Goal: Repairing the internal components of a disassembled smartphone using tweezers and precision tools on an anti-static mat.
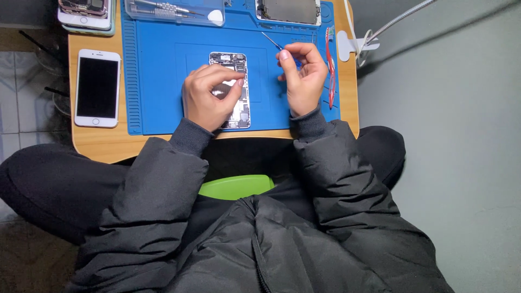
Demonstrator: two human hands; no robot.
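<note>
Opened phone (237, 87): back shell with its innards bare, on blue mat (157, 81), pinned under curled left hand (209, 96). Right hand (302, 76) pinches small screwdriver (271, 42) beside it. Detached screen (287, 11) beyond; reassembly outstanding.

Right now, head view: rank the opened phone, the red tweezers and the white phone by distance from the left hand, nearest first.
1. Opened phone: under the left hand, touching.
2. Red tweezers: beyond the right hand, mat's right edge.
3. White phone: off the mat, opposite side; close to tweezers' distance.

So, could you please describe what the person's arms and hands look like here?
Both hands, left and right, are bare, with no gloves, rings or watch showing. The arms wear a dark grey puffy jacket with ribbed knit cuffs at the wrists.
</note>
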